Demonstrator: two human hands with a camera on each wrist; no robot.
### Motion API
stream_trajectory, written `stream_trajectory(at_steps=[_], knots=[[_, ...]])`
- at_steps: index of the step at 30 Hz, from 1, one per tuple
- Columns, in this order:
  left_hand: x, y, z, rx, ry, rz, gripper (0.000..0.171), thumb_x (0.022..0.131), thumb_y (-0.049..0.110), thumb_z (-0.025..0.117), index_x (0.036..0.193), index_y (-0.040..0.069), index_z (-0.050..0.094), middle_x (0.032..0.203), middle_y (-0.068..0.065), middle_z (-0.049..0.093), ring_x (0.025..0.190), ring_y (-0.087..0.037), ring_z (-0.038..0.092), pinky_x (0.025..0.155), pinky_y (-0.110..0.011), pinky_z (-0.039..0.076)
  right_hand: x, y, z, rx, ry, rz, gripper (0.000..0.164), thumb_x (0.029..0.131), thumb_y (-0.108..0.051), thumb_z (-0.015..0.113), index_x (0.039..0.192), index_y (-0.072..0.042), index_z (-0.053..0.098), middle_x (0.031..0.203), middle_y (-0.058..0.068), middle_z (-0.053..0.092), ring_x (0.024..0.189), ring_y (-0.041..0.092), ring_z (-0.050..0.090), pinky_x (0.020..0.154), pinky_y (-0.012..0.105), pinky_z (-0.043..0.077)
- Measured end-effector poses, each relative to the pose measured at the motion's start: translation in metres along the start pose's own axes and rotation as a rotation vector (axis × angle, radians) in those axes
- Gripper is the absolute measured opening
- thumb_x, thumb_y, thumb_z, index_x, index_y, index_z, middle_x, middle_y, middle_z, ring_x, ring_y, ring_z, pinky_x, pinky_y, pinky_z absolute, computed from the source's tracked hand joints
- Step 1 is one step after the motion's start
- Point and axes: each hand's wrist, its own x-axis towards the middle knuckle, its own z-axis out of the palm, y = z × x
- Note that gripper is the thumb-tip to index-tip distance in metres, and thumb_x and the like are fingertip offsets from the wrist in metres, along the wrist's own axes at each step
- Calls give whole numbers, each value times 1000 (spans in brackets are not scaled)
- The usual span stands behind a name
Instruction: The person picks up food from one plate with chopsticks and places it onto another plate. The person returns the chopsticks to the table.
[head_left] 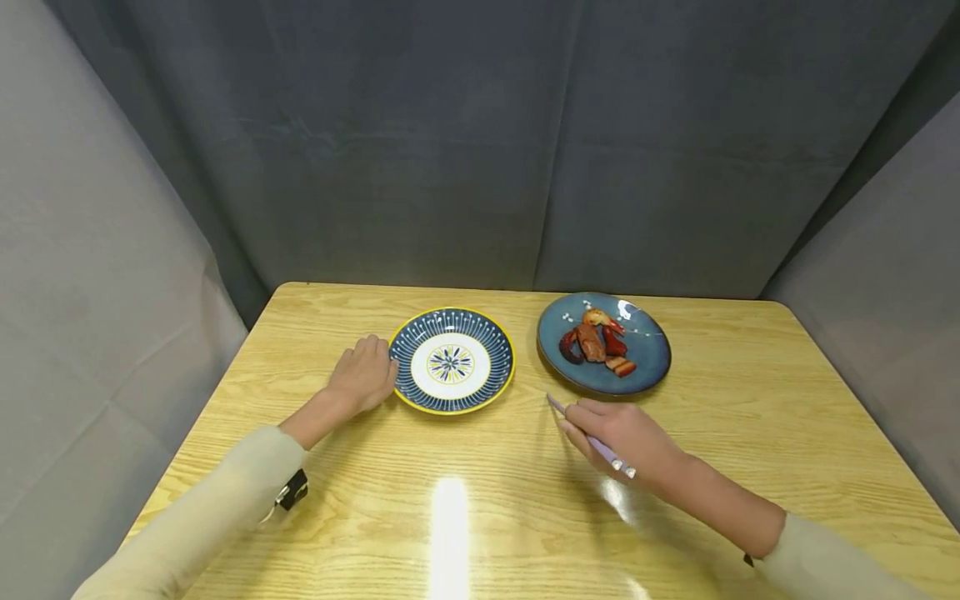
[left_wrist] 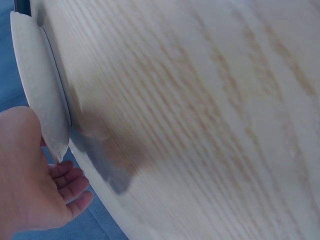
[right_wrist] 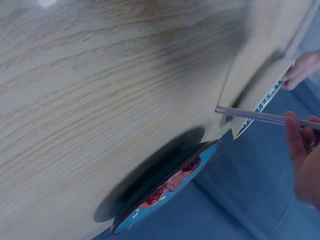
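My left hand (head_left: 365,372) grips the left rim of a round plate (head_left: 451,400) with a white centre, dark blue patterned border and yellow edge. In the left wrist view its thumb and fingers meet at the rim of the pale plate (left_wrist: 42,75). My right hand (head_left: 618,433) holds a pair of light purple chopsticks (head_left: 602,450), their tips together and pointing forward left between the plates. Close ahead of it sits a blue plate (head_left: 648,362) bearing a shrimp (head_left: 600,317), a dark curled tentacle (head_left: 568,347), a brown piece of meat (head_left: 591,342), a red piece (head_left: 614,342) and a striped meat slice (head_left: 621,366).
Both plates are near the far edge of a light wooden table (head_left: 360,500). Dark grey curtain (head_left: 420,150) hangs behind the table, with lighter cloth (head_left: 90,292) at the left and right. A bright reflection lies on the front middle of the tabletop.
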Motion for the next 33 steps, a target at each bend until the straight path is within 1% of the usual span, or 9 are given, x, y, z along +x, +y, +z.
stream_trajectory(at_steps=[5, 8, 10, 16, 21, 24, 27, 30, 33], knots=[[0, -1, 1, -3, 9, -1, 31, 104, 26, 39, 106, -4, 48, 92, -11, 40, 85, -27, 42, 73, -41, 41, 2, 9, -6, 125, 114, 111, 27, 100, -13, 59, 76, -19, 48, 69, -12, 38, 58, 1, 31, 52, 16, 32], [1, -2, 2, -3, 18, 7, 31, 104, 26, 39, 104, -3, 48, 91, -11, 40, 84, -27, 42, 72, -41, 40, 1, 13, -10, 200, 137, 223, 34, 92, 0, 65, 73, -21, 47, 66, -14, 36, 55, 0, 26, 49, 17, 27], [1, -3, 3, 0, 27, 12, 30, 104, 26, 39, 103, -3, 48, 91, -11, 41, 85, -27, 42, 72, -41, 40, 0, 15, -11, 242, 145, 305, 37, 91, 4, 66, 72, -21, 47, 64, -14, 37, 53, 0, 26, 47, 18, 26], [2, -5, 5, 9, 50, 17, 30, 103, 26, 39, 101, -2, 48, 90, -11, 42, 85, -28, 43, 73, -41, 39, 1, 22, -18, 345, 181, 525, 32, 99, -2, 58, 70, -15, 54, 61, -5, 46, 50, 8, 34, 45, 26, 29], [2, -6, 5, 25, 76, 30, 29, 102, 26, 41, 98, -1, 49, 87, -11, 41, 82, -28, 42, 71, -41, 38, 5, 26, -31, 333, 225, 696, 29, 104, -16, 53, 79, -6, 64, 68, 6, 58, 55, 14, 42, 47, 28, 33], [2, -6, 6, 38, 91, 37, 29, 102, 26, 42, 97, -1, 49, 86, -11, 41, 81, -28, 43, 71, -41, 38, 6, 29, -39, 298, 257, 760, 31, 105, -23, 52, 84, -6, 67, 72, 6, 61, 56, 14, 43, 46, 29, 32], [1, -5, 5, 45, 90, 41, 28, 102, 25, 42, 97, -2, 49, 86, -11, 41, 80, -28, 43, 71, -41, 38, 6, 35, -47, 279, 302, 788, 31, 105, -24, 53, 85, -6, 68, 74, 6, 64, 56, 15, 45, 45, 29, 31], [1, -5, 4, 51, 84, 40, 28, 102, 25, 42, 97, -2, 49, 85, -11, 41, 80, -28, 42, 70, -41, 38, 4, 43, -52, 285, 351, 801, 31, 104, -22, 53, 86, -3, 69, 78, 10, 66, 60, 14, 54, 47, 22, 39], [1, -4, 3, 59, 87, 44, 28, 102, 25, 43, 96, -2, 49, 85, -11, 41, 79, -28, 43, 70, -41, 38, 2, 51, -55, 315, 398, 818, 32, 104, -20, 53, 88, 3, 69, 81, 15, 68, 67, 12, 64, 55, 18, 48]])
